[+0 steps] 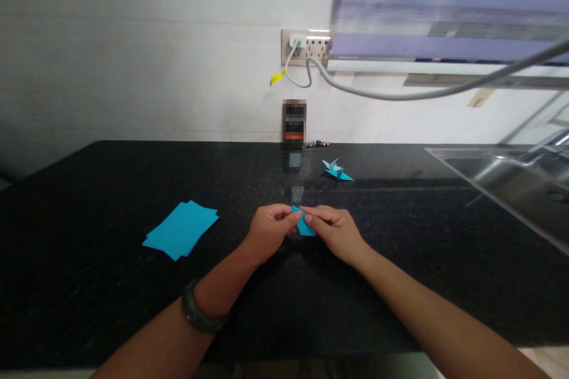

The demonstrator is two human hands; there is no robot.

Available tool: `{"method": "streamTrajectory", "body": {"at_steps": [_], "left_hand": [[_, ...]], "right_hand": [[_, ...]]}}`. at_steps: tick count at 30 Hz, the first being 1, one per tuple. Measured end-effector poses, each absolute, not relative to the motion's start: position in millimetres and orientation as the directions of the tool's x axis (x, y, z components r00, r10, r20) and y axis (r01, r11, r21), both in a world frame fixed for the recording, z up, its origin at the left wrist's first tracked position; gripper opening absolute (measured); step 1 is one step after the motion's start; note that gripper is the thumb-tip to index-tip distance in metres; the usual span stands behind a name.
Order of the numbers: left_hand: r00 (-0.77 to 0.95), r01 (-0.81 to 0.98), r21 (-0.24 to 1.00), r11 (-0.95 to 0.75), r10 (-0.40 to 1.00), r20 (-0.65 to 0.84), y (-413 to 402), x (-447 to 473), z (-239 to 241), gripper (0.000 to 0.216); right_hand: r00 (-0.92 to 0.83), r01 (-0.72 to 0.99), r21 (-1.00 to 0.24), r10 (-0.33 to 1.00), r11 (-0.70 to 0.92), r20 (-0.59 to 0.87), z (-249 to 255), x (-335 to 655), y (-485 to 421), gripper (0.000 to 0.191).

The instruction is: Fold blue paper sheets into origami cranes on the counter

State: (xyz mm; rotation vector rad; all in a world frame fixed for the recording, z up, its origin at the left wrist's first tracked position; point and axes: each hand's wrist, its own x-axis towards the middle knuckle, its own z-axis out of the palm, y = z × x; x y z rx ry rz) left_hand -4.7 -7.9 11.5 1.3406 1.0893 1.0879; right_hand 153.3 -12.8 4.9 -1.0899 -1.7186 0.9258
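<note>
Between my two hands is a small folded piece of blue paper (304,227), held just above the dark countertop. My left hand (269,229) pinches its left edge with thumb and fingers, and a dark bangle circles that wrist. My right hand (336,230) grips the upper right side, its thumb pressed on the paper near the left thumb. Part of the paper is hidden behind the fingers. To the left lies a stack of blue paper sheets (181,230). Behind my right hand sit folded paper cranes (338,173), blue and paler blue.
A phone-like object (294,123) with a blurred screen leans against the wall, a beaded strap (317,144) beside it. At the right is a metal sink (484,169). A grey cable (400,96) hangs from the wall socket (317,47) across the upper right. The black countertop (111,189) spans the view.
</note>
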Motion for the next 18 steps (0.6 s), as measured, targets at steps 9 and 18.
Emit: {"method": "streamTrajectory", "body": {"at_steps": [9, 18], "left_hand": [[0.147, -0.019, 0.998, -0.061, 0.987, 0.064, -6.7, -5.5, 7.0, 0.015], [0.142, -0.059, 0.998, -0.020, 0.989, 0.029, -8.6, -3.9, 9.5, 0.022]], "right_hand": [[-0.185, 0.119, -0.972, 0.966, 0.205, 0.181, -0.2, 147.1, -14.7, 0.033], [-0.208, 0.027, -0.992, 0.972, 0.119, 0.111, 0.7, 144.8, -15.8, 0.039]]}}
